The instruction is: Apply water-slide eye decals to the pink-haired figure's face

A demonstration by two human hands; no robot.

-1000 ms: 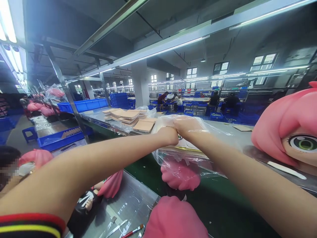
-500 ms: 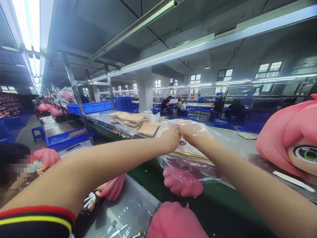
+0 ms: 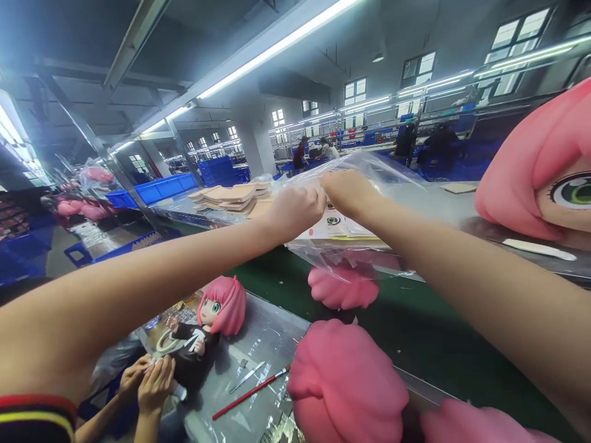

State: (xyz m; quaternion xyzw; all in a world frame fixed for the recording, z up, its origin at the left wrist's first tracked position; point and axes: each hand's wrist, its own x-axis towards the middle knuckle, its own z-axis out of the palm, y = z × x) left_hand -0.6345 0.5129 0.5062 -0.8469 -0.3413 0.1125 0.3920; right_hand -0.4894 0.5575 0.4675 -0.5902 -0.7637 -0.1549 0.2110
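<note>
Both arms reach forward over the bench to a clear plastic bag. My left hand is closed, its fingers pinching the bag's film. Beside it, almost touching, my right hand is closed on the same bag. Under and between the hands lie paper sheets printed with green eyes, partly covered by the film. The bag's loose lower edge hangs over the bench edge, above a pink doll hair piece.
Left of the bag are stacked tan boards. A large pink doll head stands at right. Nearer are pink hair pieces, a red brush and tweezers. A co-worker's hands hold a pink-haired doll.
The view has tilted down and turned, bringing the co-worker's doll and the brush into sight. My hands have moved slightly apart, with the bag still held and more of the printed sheets showing.
</note>
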